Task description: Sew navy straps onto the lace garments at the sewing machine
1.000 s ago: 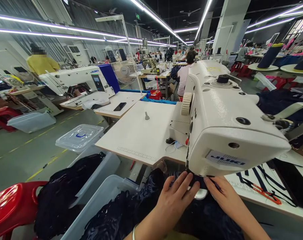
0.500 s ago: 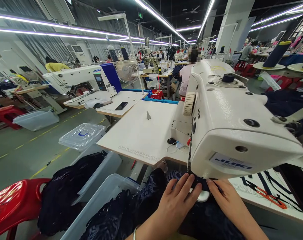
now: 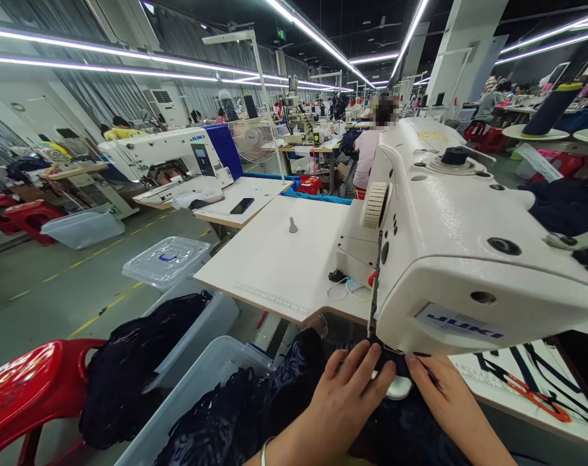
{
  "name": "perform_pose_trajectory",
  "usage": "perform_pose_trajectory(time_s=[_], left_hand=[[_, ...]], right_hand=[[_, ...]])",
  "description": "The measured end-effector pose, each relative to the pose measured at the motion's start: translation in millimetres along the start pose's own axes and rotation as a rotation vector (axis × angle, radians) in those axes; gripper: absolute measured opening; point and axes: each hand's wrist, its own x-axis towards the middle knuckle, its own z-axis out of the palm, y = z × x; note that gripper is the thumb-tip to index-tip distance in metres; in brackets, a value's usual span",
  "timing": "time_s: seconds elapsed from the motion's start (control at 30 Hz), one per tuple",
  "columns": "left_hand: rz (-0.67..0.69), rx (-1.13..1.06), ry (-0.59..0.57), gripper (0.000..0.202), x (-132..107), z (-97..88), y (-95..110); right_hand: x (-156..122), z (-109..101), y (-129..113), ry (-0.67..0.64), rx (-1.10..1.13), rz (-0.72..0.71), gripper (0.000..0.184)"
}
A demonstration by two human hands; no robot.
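The step in hand looked like feeding dark fabric (image 3: 255,414) under the head of the white sewing machine (image 3: 468,259), with both hands guiding it at the needle. The left hand (image 3: 345,401) lay flat on the cloth, fingers spread apart and stretched forward, their tips reaching the dark patch just under the machine's front edge. The right hand (image 3: 442,398) lay on the other side of that spot, also pressed down and open, clamped on nothing; a thin dark strip seemed to run under its fingers, though whether it was pinched could not be told. Between the two hands sat a small white plate (image 3: 399,387), with the needle itself hidden by the machine's body.

By the look of it, the next move called for keeping the cloth flat and taut and sliding it evenly away from the body, fingertips staying clear of the needle.

The fabric draped from under the machine down across the lap and over into a clear plastic bin (image 3: 196,382) on the left, so most of it lay behind and left of the left hand
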Motion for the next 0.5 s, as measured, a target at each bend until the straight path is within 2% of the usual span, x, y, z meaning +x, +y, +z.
perform_pose_trajectory(time_s=[0.13,0.23,0.37,0.43,0.5], left_hand=[[-0.02,-0.078,0.042,0.037,1,-1.7,-3],[-0.048,-0.249,0.052,0.039,2,-2.3,-6],[-0.28,-0.665,0.069,0.041,3,8.4,-14],[-0.403,-0.883,0.017,0.044,2,20.4,-20],[-0.482,-1.044,-0.129,0.045,0,35.6,-26]], right_hand=[[0,1,2,-0.01,0.029,-0.01,0.037],[1,1,-6,0.031,0.064,-0.007,0.036],[4,0,-21,0.066,0.131,-0.032,0.036],[6,-2,-26,0.064,0.153,-0.03,0.034],[6,-3,-28,0.057,0.181,0.005,0.032]])
